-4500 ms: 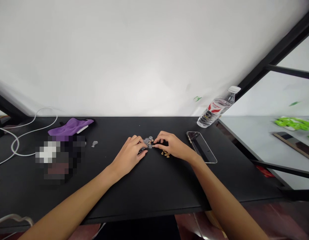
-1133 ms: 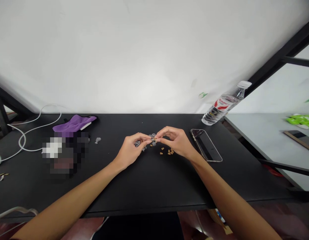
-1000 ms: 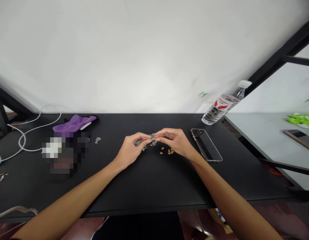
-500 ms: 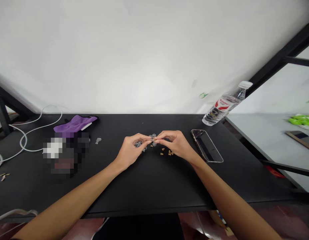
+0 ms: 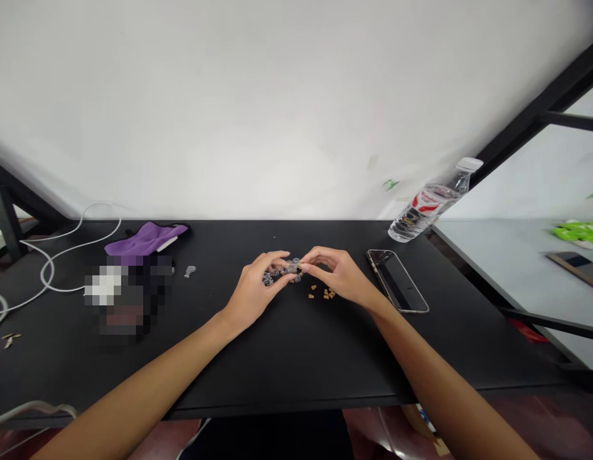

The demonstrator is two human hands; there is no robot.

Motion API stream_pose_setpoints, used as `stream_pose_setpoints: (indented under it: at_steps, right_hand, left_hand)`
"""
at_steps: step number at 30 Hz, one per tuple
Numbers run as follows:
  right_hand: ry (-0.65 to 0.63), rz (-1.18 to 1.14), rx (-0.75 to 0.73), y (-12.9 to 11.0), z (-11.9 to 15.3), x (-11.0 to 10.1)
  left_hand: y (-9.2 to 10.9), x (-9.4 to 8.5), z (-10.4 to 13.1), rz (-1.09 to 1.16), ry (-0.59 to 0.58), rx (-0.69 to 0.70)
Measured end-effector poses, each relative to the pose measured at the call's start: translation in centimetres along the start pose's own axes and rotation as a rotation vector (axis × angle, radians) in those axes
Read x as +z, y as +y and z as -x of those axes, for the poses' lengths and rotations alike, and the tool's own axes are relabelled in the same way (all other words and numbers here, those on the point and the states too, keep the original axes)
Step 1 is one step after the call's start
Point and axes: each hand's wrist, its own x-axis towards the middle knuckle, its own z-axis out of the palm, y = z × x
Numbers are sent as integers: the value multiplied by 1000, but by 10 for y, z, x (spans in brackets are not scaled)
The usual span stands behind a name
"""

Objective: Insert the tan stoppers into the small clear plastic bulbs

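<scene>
Head | both left hand [image 5: 252, 295] and right hand [image 5: 338, 275] pinch grey pieces [image 5: 283, 271] | tan bits [image 5: 322, 293], phone [image 5: 397, 280] beside right hand

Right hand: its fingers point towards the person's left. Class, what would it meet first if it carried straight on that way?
The right hand would first meet the small grey parts pinched between both hands, then the left hand just behind them; exact depth is unclear.

Too small to tell apart: the cluster of small grey metal pieces [image 5: 282, 273] pinched between left hand [image 5: 256, 291] and right hand [image 5: 338, 275], partly hidden by fingers. Pixelated beyond reading: the blurred block [image 5: 126, 294] beside the purple cloth [image 5: 146, 238]. Cut off at the left edge: the white cable [image 5: 47, 268]; likewise unidentifiable, the small tan bits [image 5: 323, 293].
</scene>
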Motion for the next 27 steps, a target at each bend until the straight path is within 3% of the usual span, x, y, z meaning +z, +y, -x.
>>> stream_pose_setpoints:
  at_steps: [5, 11, 23, 27]
  right_hand:
    - [46, 281, -3, 5, -1, -16]
    - [-71, 440, 48, 17, 3, -26]
    - [-172, 439, -34, 3, 4, -24]
    - [-254, 413, 2, 1, 5, -25]
  left_hand:
    - [4, -2, 1, -332, -142, 210]
    - [1, 1, 3, -552, -259, 263]
    - [2, 2, 1, -455, -330, 220]
    - [3, 0, 1, -389, -286, 183]
